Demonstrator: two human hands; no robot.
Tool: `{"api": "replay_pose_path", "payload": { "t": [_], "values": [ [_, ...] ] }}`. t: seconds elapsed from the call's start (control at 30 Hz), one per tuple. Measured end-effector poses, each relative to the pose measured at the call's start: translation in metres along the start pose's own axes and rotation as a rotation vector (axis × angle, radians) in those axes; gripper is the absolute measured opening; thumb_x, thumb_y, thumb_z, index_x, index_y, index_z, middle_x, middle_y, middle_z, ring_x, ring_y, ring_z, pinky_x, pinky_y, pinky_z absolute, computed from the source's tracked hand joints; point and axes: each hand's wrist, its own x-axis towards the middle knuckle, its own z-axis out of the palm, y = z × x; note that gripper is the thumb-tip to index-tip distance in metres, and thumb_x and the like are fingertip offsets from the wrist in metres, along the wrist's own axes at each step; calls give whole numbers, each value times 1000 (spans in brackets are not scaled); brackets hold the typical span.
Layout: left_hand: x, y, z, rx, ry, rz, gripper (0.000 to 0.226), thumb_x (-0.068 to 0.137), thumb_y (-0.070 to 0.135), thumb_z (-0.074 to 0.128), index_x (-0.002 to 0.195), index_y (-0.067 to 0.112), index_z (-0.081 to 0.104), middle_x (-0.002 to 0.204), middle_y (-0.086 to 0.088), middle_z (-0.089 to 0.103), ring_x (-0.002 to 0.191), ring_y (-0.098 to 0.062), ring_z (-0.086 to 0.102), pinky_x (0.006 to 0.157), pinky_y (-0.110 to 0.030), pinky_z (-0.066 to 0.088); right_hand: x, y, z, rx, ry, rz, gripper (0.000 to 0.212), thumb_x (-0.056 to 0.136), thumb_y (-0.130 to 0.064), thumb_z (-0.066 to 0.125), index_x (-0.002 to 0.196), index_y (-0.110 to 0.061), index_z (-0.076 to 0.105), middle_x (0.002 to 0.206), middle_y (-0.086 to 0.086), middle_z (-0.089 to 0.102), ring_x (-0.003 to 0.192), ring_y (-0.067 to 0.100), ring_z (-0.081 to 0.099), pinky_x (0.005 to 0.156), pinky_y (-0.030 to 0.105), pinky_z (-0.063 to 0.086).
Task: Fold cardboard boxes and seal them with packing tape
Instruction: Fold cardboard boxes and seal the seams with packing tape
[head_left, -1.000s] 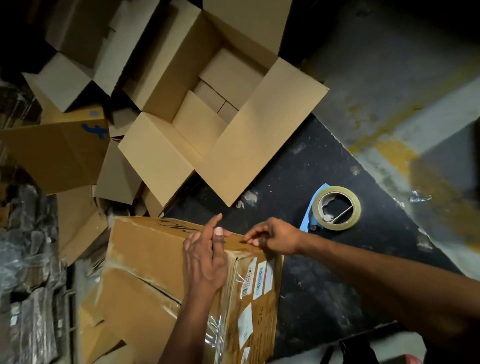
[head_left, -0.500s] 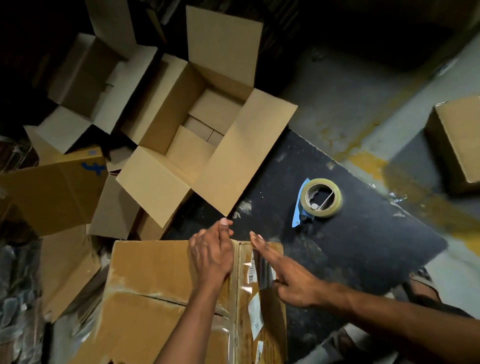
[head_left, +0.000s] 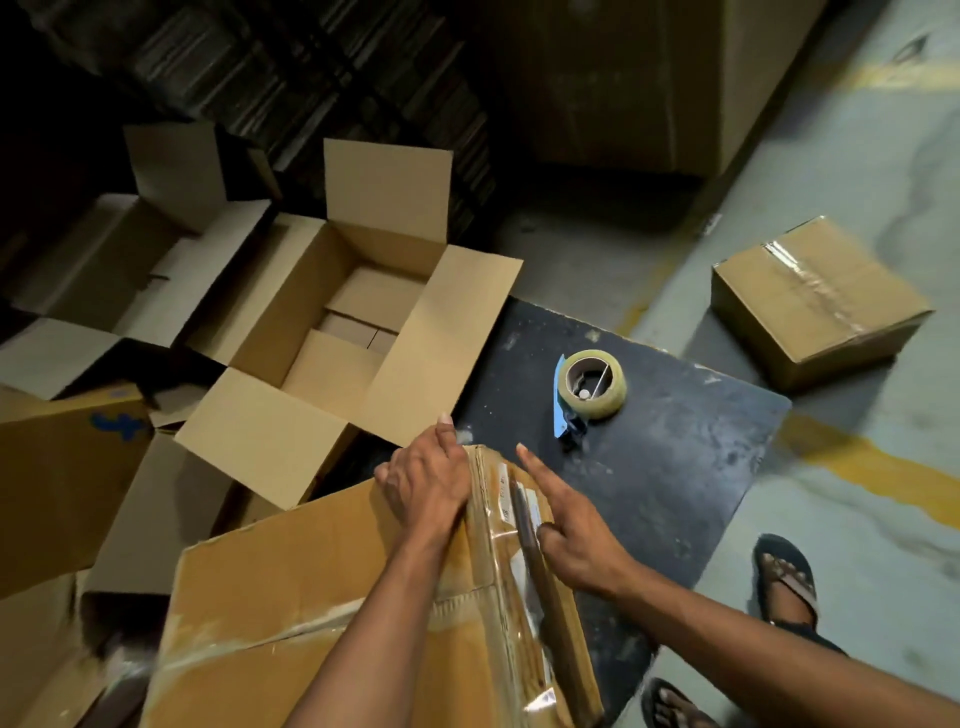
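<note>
Two hands work the near box (head_left: 322, 587), which lies at the bottom of the head view with its taped edge running away from the person. The left hand (head_left: 423, 486) presses flat on the top by that edge; the right hand (head_left: 576, 540) smooths the side, forefinger straight. The tape roll (head_left: 592, 384) sits on the black board (head_left: 691, 467) just beyond, nearer the right hand, likely the one to reach.

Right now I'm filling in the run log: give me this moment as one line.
left hand: flat on worn box | right hand: smoothing tape on box side | tape dispenser: idle on black board
</note>
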Motion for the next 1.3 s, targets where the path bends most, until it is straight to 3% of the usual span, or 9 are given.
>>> {"api": "replay_pose_path", "payload": {
  "t": [0.17, 0.27, 0.37, 0.47, 0.57, 0.73, 1.0, 1.17, 1.3],
  "values": [
    [2, 1, -1, 43, 3, -2, 61, 110, 51, 19, 121, 22, 71, 133, -9, 67, 130, -32, 53, 109, -49, 25, 20, -17, 25, 46, -47, -68, 90, 88, -5, 54, 164, -20, 10, 171, -5, 10, 157, 5, 8, 129, 35, 16],
    [0, 0, -1, 44, -2, 19, 62, 110, 51, 17, 122, 21, 70, 134, -9, 67, 130, -32, 53, 109, -49, 24, 3, -13, 26, 23, -67, -83, 99, 72, -6, 41, 163, -23, 6, 172, -6, 1, 158, 5, 0, 129, 28, 8],
    [-5, -2, 0, 51, -7, 27, 63, 110, 52, 17, 126, 20, 68, 138, -9, 65, 133, -31, 51, 111, -49, 22, -13, -8, 12, -98, -72, -154, 101, 65, -5, 34, 163, -27, 19, 171, -10, 10, 157, 4, 2, 127, 25, 9],
    [-8, -3, -2, 44, -5, 44, 64, 110, 52, 16, 129, 19, 68, 137, -11, 65, 133, -31, 51, 111, -47, 23, -16, -5, 0, -20, -11, -89, 82, 75, -5, 40, 150, -34, 52, 160, -15, 42, 150, -2, 29, 125, 30, 26],
    [-8, -2, -4, 42, -11, 52, 64, 110, 52, 16, 127, 18, 68, 136, -12, 65, 132, -32, 51, 110, -48, 24, 3, -25, -18, 260, 141, 74, 36, 97, -36, 66, 133, -32, 69, 133, -14, 68, 121, -5, 60, 110, 38, 50],
    [-5, -7, -1, 53, 7, 94, 69, 109, 56, 13, 121, 20, 70, 128, -12, 69, 126, -35, 56, 108, -52, 28, 51, -60, -27, 271, -64, 111, 63, 74, -84, 67, 113, -36, 79, 112, -18, 76, 107, -4, 67, 100, 30, 51],
    [-3, -4, -1, 57, -14, 55, 71, 109, 57, 14, 126, 15, 68, 131, -15, 67, 129, -34, 52, 112, -50, 24, 74, -14, -27, 494, -221, 74, 23, 90, -24, 78, 112, -19, 80, 104, -1, 80, 93, 7, 71, 85, 23, 56],
    [-3, -5, -1, 74, -10, 61, 72, 109, 57, 14, 125, 15, 70, 130, -16, 67, 128, -36, 53, 111, -50, 26, 79, 0, -24, 564, -216, 98, 25, 93, -12, 75, 117, -4, 76, 77, -3, 75, 60, 4, 59, 56, 18, 48],
    [-5, -3, -2, 61, -2, 56, 70, 109, 56, 15, 121, 15, 71, 128, -17, 68, 126, -36, 54, 111, -50, 26, 78, 9, -30, 466, -276, 148, 27, 99, -6, 65, 123, -13, 75, 97, -4, 78, 83, 7, 68, 75, 29, 56]
  ]
}}
